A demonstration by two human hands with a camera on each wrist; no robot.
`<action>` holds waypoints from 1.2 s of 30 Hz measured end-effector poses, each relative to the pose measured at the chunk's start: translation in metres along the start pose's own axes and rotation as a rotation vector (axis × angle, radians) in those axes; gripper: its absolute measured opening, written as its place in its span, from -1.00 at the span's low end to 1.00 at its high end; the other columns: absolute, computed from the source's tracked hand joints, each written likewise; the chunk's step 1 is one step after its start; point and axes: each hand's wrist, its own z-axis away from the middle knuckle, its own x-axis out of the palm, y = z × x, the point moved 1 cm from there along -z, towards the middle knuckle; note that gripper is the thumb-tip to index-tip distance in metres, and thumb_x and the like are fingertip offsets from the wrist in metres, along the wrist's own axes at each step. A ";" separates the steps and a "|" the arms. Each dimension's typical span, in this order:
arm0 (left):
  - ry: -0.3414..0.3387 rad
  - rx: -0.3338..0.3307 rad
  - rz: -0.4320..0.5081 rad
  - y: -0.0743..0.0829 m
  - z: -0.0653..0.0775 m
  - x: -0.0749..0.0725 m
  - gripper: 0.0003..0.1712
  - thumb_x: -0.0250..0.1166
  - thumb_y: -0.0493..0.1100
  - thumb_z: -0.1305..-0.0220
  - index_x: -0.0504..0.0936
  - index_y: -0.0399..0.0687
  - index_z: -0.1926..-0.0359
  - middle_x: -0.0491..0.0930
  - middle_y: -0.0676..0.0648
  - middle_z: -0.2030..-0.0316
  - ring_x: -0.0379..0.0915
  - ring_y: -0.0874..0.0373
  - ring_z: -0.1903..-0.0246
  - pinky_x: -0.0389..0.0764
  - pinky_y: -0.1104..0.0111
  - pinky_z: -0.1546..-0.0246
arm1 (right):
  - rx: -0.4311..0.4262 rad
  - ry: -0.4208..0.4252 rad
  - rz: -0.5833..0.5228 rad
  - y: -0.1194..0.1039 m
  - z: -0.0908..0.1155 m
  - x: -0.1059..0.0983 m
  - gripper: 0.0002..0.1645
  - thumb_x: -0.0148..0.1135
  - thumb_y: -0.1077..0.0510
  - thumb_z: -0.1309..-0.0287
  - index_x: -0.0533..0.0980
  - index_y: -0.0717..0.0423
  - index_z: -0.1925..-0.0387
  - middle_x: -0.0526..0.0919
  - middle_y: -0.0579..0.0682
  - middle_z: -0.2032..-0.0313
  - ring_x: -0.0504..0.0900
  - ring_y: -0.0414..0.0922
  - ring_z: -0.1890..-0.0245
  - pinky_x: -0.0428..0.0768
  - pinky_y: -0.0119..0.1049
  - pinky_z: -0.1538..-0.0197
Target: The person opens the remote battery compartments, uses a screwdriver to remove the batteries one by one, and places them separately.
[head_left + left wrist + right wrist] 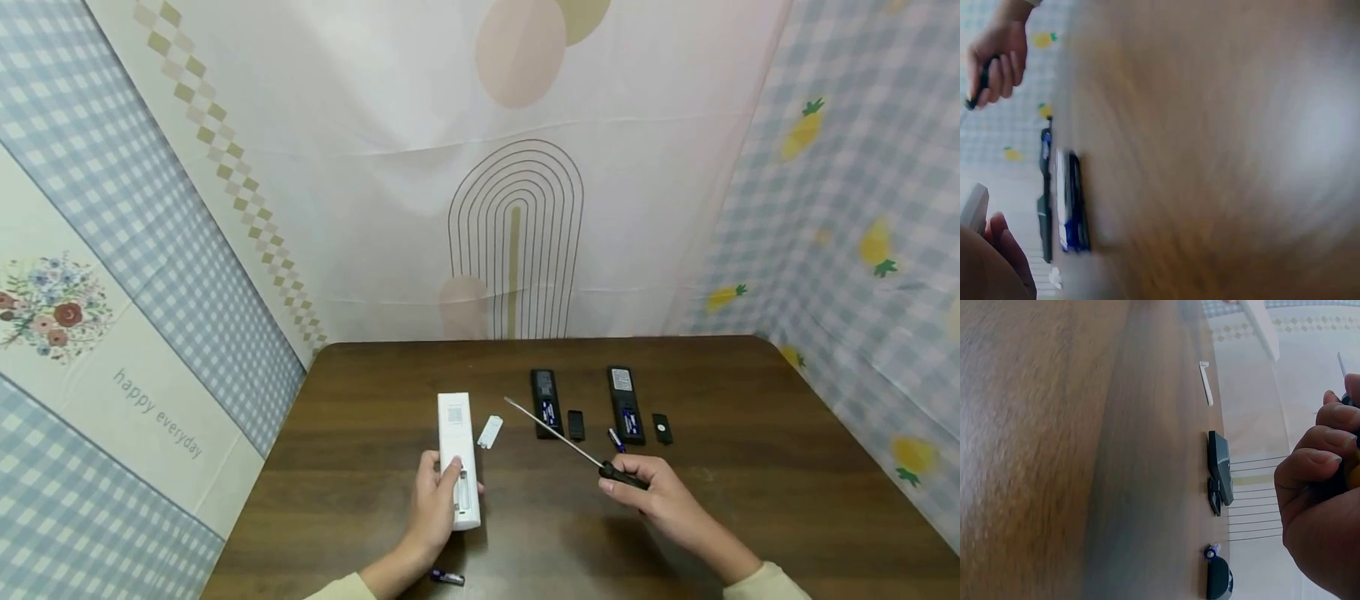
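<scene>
My left hand (433, 507) grips a white remote control (454, 425), its back facing up and its battery compartment uncovered. The thumb lies over the upper end of that compartment. In my right hand (656, 492) is a screwdriver (573, 447), held by its black handle with the long metal shaft pointing up and left. A small white battery cover (491, 432) lies on the table just right of the remote. Close to the left wrist rests a loose blue battery (447, 577), which looms large in the left wrist view as a blue and silver battery (1071, 201).
Farther back on the brown table (360, 417) lie two black remotes, one left (545, 387) and one right (622, 400), with blue batteries showing. Black covers (576, 425) (662, 428) sit beside them. Another loose battery (617, 439) touches the right remote's side. Patterned cloths hang behind.
</scene>
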 end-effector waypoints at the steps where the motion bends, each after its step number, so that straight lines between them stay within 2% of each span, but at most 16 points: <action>1: -0.015 -0.003 0.009 0.002 0.003 -0.001 -0.71 0.02 -0.13 -0.69 0.27 -0.31 -0.11 0.78 -0.39 0.34 0.74 0.08 0.48 0.72 0.32 0.46 | 0.003 0.003 0.001 0.000 0.000 -0.001 -0.72 0.26 0.29 -0.43 0.47 0.18 0.47 0.31 0.07 0.65 0.33 -0.39 0.63 0.32 -0.35 0.66; 4: -0.096 -0.020 0.053 0.003 0.017 -0.001 -0.68 0.00 -0.12 -0.69 0.23 -0.35 -0.11 0.78 -0.34 0.35 0.74 0.09 0.45 0.73 0.30 0.44 | 0.010 0.007 0.002 -0.001 0.000 -0.003 -0.71 0.26 0.29 -0.43 0.46 0.19 0.47 0.32 -0.02 0.65 0.33 -0.37 0.65 0.32 -0.35 0.67; 7: -0.173 -0.047 0.099 -0.003 0.026 0.002 -0.69 -0.02 -0.13 -0.70 0.19 -0.34 -0.08 0.78 -0.26 0.38 0.73 0.15 0.44 0.72 0.32 0.43 | 0.017 0.002 -0.004 -0.001 -0.002 -0.003 -0.70 0.26 0.29 -0.44 0.45 0.20 0.47 0.33 -0.04 0.65 0.33 -0.33 0.66 0.33 -0.35 0.66; 10: -0.205 -0.067 0.113 -0.011 0.028 0.006 -0.70 -0.02 -0.13 -0.70 0.19 -0.33 -0.08 0.78 -0.23 0.40 0.73 0.20 0.45 0.71 0.34 0.44 | 0.021 -0.018 -0.017 -0.002 -0.004 -0.001 -0.72 0.25 0.28 -0.45 0.46 0.21 0.45 0.33 0.02 0.64 0.34 -0.31 0.66 0.35 -0.34 0.65; 13: -0.209 -0.070 0.084 -0.015 0.025 0.011 -0.67 0.01 -0.11 -0.70 0.21 -0.34 -0.11 0.76 -0.34 0.37 0.73 0.18 0.44 0.71 0.35 0.45 | 0.024 -0.039 -0.029 -0.002 -0.006 0.001 -0.73 0.24 0.27 -0.46 0.47 0.22 0.42 0.32 0.06 0.63 0.35 -0.31 0.65 0.37 -0.34 0.65; 16: -0.194 -0.058 0.032 -0.018 0.019 0.014 -0.64 0.05 -0.09 -0.69 0.24 -0.34 -0.12 0.74 -0.42 0.33 0.74 0.15 0.43 0.72 0.33 0.46 | 0.021 -0.042 -0.034 -0.002 -0.006 0.003 -0.73 0.24 0.28 -0.46 0.47 0.22 0.42 0.32 0.09 0.63 0.34 -0.30 0.66 0.37 -0.34 0.65; 20: -0.148 -0.051 -0.028 -0.020 0.007 0.016 -0.67 0.07 -0.09 -0.67 0.28 -0.29 -0.10 0.74 -0.37 0.34 0.73 0.12 0.43 0.73 0.32 0.49 | 0.011 -0.018 -0.020 -0.002 -0.007 0.002 -0.73 0.25 0.28 -0.45 0.47 0.21 0.44 0.34 0.05 0.65 0.35 -0.30 0.66 0.36 -0.34 0.66; 24: -0.078 -0.024 -0.027 -0.016 -0.010 0.015 -0.72 0.06 -0.12 -0.68 0.29 -0.29 -0.08 0.74 -0.44 0.33 0.74 0.12 0.45 0.73 0.32 0.47 | -0.012 0.008 0.003 0.000 -0.008 0.002 -0.73 0.27 0.29 -0.43 0.49 0.17 0.45 0.33 0.07 0.65 0.34 -0.38 0.66 0.35 -0.34 0.67; 28: -0.003 0.024 0.013 -0.008 -0.021 0.011 -0.75 0.03 -0.16 -0.68 0.28 -0.31 -0.05 0.72 -0.56 0.33 0.74 0.09 0.49 0.71 0.34 0.48 | -0.024 0.006 0.006 0.000 -0.009 0.003 -0.73 0.27 0.29 -0.43 0.48 0.17 0.45 0.30 0.15 0.65 0.33 -0.43 0.65 0.33 -0.35 0.68; 30: 0.006 0.035 0.019 -0.005 -0.022 0.009 -0.75 0.02 -0.15 -0.68 0.28 -0.31 -0.06 0.72 -0.55 0.34 0.73 0.09 0.50 0.70 0.34 0.49 | -0.016 0.010 0.008 0.000 -0.009 0.003 -0.73 0.27 0.29 -0.43 0.49 0.17 0.45 0.31 0.05 0.66 0.33 -0.43 0.65 0.34 -0.36 0.68; 34: -0.021 0.021 0.001 -0.002 -0.017 0.007 -0.74 0.01 -0.15 -0.68 0.29 -0.32 -0.07 0.75 -0.50 0.33 0.75 0.09 0.48 0.71 0.34 0.47 | 0.033 0.041 0.018 0.000 -0.009 0.003 -0.76 0.29 0.26 -0.43 0.51 0.20 0.41 0.34 -0.22 0.64 0.34 -0.35 0.68 0.37 -0.33 0.67; 36: -0.008 0.010 0.017 -0.001 -0.015 0.006 -0.74 0.02 -0.15 -0.68 0.29 -0.31 -0.08 0.76 -0.46 0.33 0.75 0.10 0.46 0.72 0.33 0.46 | 0.052 0.056 0.029 -0.002 -0.010 0.003 -0.77 0.30 0.23 -0.44 0.52 0.20 0.39 0.35 -0.27 0.63 0.34 -0.32 0.69 0.37 -0.32 0.67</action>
